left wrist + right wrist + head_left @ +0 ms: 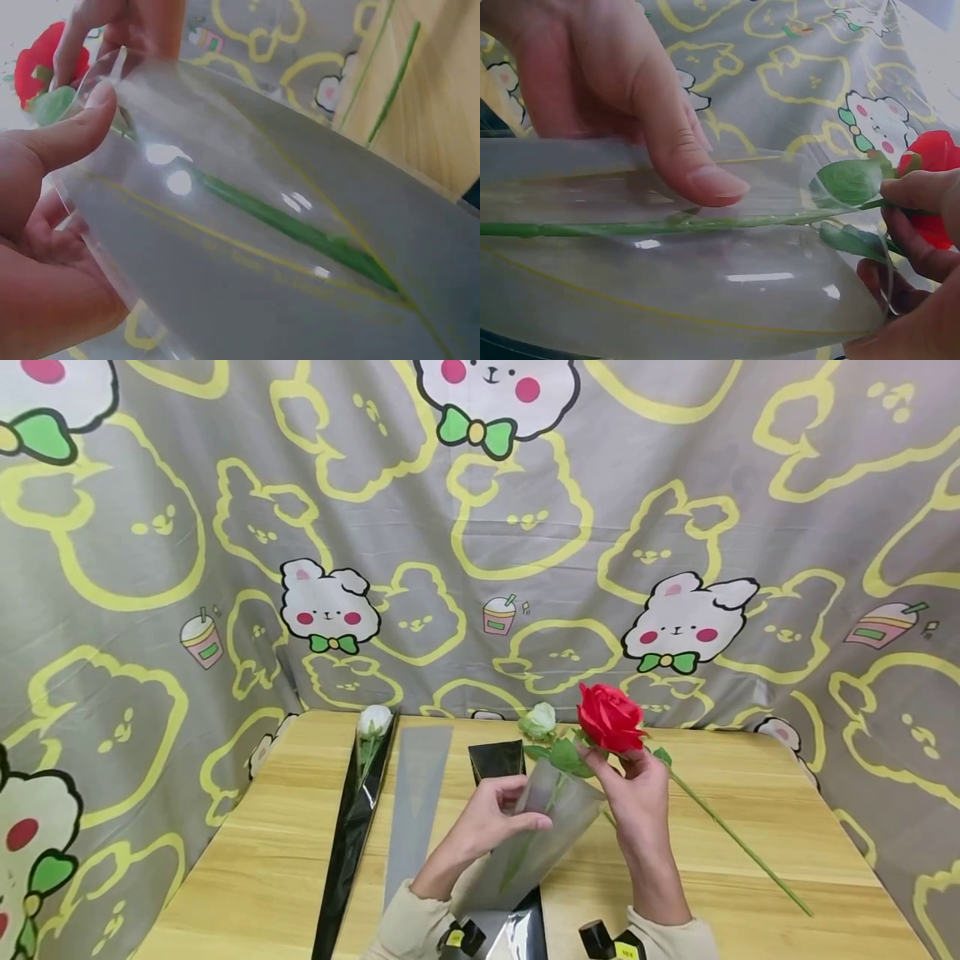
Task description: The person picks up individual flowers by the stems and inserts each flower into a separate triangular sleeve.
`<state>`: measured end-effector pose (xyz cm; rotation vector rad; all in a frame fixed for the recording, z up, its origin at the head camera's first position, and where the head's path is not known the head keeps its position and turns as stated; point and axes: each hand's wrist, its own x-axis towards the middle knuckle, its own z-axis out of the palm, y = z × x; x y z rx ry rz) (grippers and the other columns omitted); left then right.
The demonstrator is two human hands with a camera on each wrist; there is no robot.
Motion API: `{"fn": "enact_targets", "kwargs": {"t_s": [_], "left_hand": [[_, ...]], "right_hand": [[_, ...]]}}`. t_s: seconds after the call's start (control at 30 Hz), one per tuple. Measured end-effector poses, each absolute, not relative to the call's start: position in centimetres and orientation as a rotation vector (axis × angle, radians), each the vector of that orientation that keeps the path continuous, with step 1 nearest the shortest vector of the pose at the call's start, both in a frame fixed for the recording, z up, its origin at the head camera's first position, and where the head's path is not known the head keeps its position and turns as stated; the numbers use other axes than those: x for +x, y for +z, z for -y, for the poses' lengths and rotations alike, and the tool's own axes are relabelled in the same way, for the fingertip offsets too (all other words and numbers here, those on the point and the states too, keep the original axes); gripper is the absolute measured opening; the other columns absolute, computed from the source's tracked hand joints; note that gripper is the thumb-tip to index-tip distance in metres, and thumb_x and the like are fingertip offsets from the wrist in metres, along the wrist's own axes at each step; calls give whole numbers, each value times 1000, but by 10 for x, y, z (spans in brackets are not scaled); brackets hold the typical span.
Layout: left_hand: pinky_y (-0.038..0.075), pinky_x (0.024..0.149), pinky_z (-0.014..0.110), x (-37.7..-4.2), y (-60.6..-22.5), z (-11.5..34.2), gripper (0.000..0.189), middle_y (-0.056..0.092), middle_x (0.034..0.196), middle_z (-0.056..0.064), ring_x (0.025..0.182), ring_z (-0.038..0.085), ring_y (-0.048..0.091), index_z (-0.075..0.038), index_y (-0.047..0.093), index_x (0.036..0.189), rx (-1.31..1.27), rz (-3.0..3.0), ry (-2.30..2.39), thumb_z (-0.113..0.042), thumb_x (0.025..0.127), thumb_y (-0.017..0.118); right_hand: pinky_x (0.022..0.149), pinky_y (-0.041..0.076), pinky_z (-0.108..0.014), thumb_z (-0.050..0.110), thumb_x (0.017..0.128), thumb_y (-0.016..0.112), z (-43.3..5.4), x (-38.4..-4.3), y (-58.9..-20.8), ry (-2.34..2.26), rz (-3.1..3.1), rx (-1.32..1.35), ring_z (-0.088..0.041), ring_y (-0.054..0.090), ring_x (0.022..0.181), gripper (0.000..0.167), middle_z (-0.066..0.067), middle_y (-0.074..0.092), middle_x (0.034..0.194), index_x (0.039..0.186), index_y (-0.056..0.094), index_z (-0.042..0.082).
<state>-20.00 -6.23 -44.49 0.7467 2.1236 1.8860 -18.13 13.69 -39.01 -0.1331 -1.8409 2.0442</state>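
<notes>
A red rose (pixel 611 717) stands partly inside a translucent grey flower sleeve (pixel 561 839), its bloom above the sleeve's mouth. My right hand (pixel 641 802) pinches the stem just under the bloom, beside the green leaves (pixel 847 182). Lower down, the green stem (pixel 277 217) shows through the plastic, which has thin yellow lines. My left hand (pixel 487 818) grips the sleeve near its mouth, thumb on the near face. In the right wrist view, that thumb (pixel 716 182) lies on the plastic close to the stem.
On the wooden table (pixel 247 860), a white rose (pixel 374 722) lies in a black sleeve (pixel 351 843) at left, beside a flat grey sleeve (pixel 420 777). Another black sleeve (pixel 497 760) lies under my hands. A second white rose (pixel 538 721) lies behind, and a bare stem (pixel 742 843) at right.
</notes>
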Motion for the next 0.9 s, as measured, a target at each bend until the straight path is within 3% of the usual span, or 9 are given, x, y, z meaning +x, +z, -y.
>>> {"fn": "enact_targets", "kwargs": {"t_s": [0.13,0.3,0.4,0.53,0.6,0.83,0.9], "left_hand": [[53,77,25,-199,-444,63,43,72,103,15,88,10,66,0,59,140,735,-1991,1877,-9,99,69],[43,100,24,-197,-438,66,46,59,137,19,120,10,53,3,47,149,727,-1886,1908,-22,111,48],[45,85,22,-193,-434,66,42,63,122,12,97,6,55,6,54,143,733,-1896,1942,-22,112,44],[40,73,24,-187,-428,63,31,52,91,4,77,10,45,12,62,116,714,-1938,2029,-14,111,45],[40,81,25,-184,-423,60,29,51,92,3,89,11,47,14,60,103,674,-1973,2090,-12,110,48],[42,82,25,-176,-403,53,26,56,92,0,89,12,49,9,67,107,467,-2112,2227,-15,108,55],[42,82,26,-174,-397,53,27,58,95,2,91,13,50,8,68,109,460,-2104,2255,-16,108,55]], "right_hand": [[82,54,-21,-1,88,78,-137,-179,-387,2058,1821,-108,-21,62,109,30,3,73,106,117,71,-5],[85,54,-21,-1,87,80,-139,-178,-383,2044,1854,-112,-20,63,108,31,4,72,107,116,71,-7],[87,55,-21,-2,86,80,-140,-175,-381,1998,1913,-72,-18,64,108,36,2,71,113,120,71,-6],[87,55,-22,-4,85,80,-141,-174,-370,1908,1986,72,-15,66,108,42,-9,68,122,126,69,-5],[88,55,-22,-4,85,80,-142,-173,-361,1860,2019,149,-14,66,108,44,-14,67,126,127,68,-5],[83,57,-23,1,86,82,-142,-171,-338,1789,2178,241,-21,65,110,45,-16,66,129,128,68,-4],[76,57,-23,5,87,82,-142,-171,-335,1758,2242,245,-23,65,101,43,-16,67,126,127,68,-2]]}}
